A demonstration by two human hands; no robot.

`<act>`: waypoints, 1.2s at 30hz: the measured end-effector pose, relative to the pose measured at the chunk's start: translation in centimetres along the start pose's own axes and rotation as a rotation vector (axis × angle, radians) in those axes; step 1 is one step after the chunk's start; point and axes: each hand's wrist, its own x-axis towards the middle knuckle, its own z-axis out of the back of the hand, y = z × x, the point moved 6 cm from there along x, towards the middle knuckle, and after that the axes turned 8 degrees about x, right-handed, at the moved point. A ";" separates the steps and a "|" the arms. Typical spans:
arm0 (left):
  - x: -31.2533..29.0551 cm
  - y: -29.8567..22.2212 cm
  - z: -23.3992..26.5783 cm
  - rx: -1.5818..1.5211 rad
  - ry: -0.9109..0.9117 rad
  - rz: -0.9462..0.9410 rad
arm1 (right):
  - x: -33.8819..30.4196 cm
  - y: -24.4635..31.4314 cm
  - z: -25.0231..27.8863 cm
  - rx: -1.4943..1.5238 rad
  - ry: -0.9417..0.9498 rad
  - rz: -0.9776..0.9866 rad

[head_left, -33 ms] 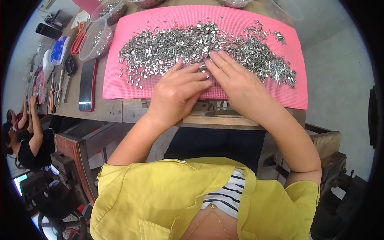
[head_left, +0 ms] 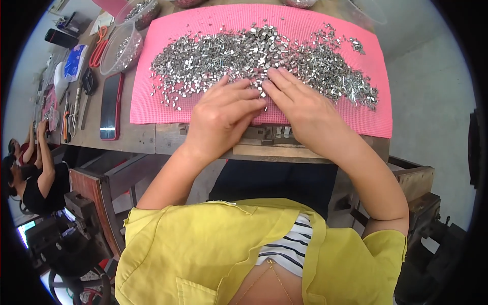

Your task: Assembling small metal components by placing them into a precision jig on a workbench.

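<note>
“At the near edge of the pieces (head_left: pixel 213 56), how do the left hand (head_left: pixel 218 114) and right hand (head_left: pixel 307 104) stand?”

“Apart from each other, backs up, fingers stretched over the nearest bits of metal. The undersides are hidden, so I can't tell whether either one pinches anything.”

“What has just changed?”

“Very little. The gap between the fingertips looks slightly wider, and a few pieces show in it. The heap keeps its shape, so I'd judge the handling to be at much the same point, with everything loose and unsplit.”

“Where does the heap lie?”

“In a long, uneven band across the pink mat (head_left: pixel 373 127), piled thicker toward the middle and thinning at both ends. The mat lies on the surface (head_left: pixel 137 140).”

“And farther out?”

“Left of the mat, a phone (head_left: pixel 111 107) lies screen up in a red case. Beyond it stands a clear tub (head_left: pixel 108 61) with more pieces inside, beside some red handles (head_left: pixel 95 57). At the far left, a co-worker (head_left: pixel 38 185) reaches forward.”
</note>
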 end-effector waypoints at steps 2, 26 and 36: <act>-0.1 0.6 0.5 -0.052 -0.040 0.059 | -1.0 0.4 0.2 -0.015 -0.024 0.012; 1.9 2.1 1.4 -0.055 0.135 0.142 | -7.2 -1.3 6.3 0.115 -0.264 -0.047; 3.9 3.4 0.7 0.153 0.237 0.118 | -7.6 -1.5 6.0 0.118 -0.304 -0.078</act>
